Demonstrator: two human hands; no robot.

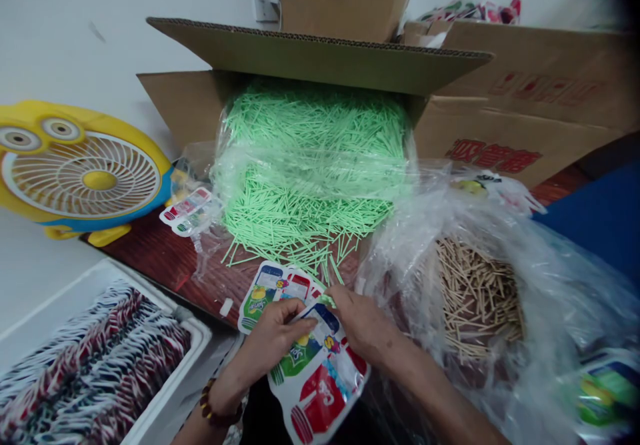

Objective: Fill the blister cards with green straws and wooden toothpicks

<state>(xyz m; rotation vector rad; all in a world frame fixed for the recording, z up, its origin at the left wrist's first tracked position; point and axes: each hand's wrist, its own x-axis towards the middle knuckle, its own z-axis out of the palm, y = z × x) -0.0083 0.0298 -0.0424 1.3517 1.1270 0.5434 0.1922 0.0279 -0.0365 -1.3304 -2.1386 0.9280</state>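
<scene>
My left hand (273, 341) is closed on a flat printed bottle-shaped pouch (317, 385), thumb on top. My right hand (363, 325) pinches at the top edge of the same pouch, with a green stick (327, 300) at its fingertips. More printed pouches (267, 291) lie just beyond my hands. A big heap of green sticks (305, 171) spills out of a clear plastic bag from a cardboard box lying on its side (310, 58).
A clear bag of tan wooden sticks (475, 298) sits at the right. A yellow cartoon desk fan (75, 171) stands at the left. A white tray (200, 335) with stacked pouches is at lower left. Cardboard boxes (530, 105) stand behind. Loose pouches (187, 211) lie near the fan.
</scene>
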